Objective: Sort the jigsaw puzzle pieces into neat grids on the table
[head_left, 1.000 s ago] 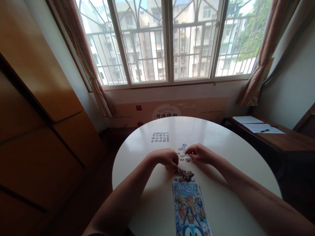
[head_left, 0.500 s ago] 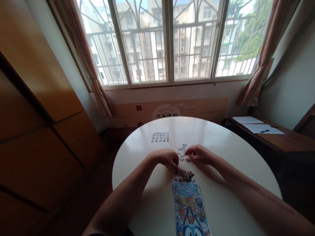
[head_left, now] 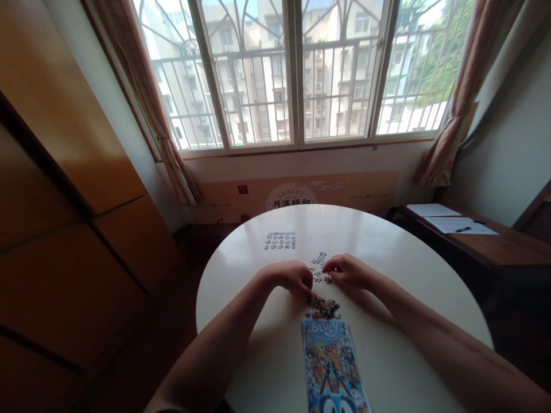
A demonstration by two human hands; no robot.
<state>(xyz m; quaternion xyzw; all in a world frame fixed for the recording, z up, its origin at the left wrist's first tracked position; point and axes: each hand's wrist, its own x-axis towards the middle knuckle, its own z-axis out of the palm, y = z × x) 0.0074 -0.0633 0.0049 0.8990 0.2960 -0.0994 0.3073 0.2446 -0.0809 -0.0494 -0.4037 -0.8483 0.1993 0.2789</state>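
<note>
On the white round table, my left hand rests with curled fingers at the upper left edge of a heap of jigsaw puzzle pieces. Whatever its fingertips hold is hidden from me. Opposite it, my right hand is pinched at a loose cluster of puzzle pieces; a piece seems to be at its fingertips. Below the heap lies a blue picture sheet lettered "Bluey", with many cartoon figures. Farther back, several pieces stand apart in neat rows.
The round white table has a curved edge. To the right stands a low wooden table with papers and a pen. A wooden cabinet is on the left; a barred window with curtains is ahead.
Both hands stay almost where they were. My right fingertips have shifted very slightly at the loose cluster; the pieces look the same.
</note>
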